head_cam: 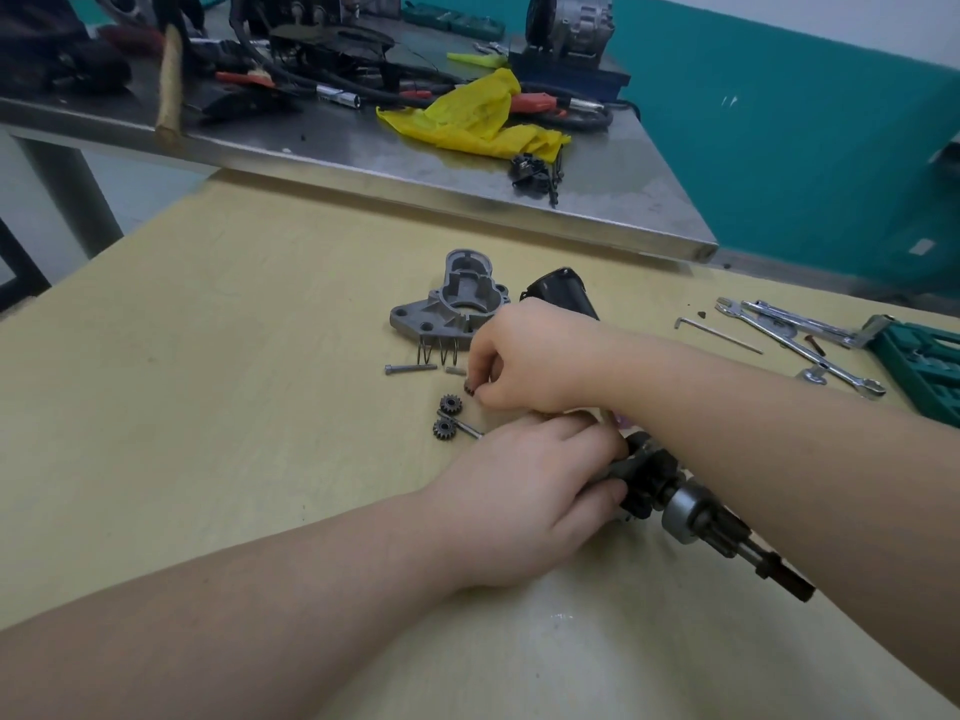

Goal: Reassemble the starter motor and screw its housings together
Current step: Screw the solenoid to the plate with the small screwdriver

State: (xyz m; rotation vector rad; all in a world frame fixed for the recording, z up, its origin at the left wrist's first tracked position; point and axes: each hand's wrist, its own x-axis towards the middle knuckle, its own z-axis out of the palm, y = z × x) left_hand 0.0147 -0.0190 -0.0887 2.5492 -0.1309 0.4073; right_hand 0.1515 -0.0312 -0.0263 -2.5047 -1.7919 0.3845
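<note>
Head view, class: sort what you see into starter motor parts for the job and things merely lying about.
For the job:
aluminium housing
black motor casing
shaft assembly, held by left hand
small gear, pinched by right hand
two loose gears
bolt
springs

Lying about:
yellow cloth
spanners
hex key

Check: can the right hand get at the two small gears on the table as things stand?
Probably yes. The right hand pinches a small part just above the two gears, which lie bare on the table with nothing over them. It would have to drop or place that part first.
</note>
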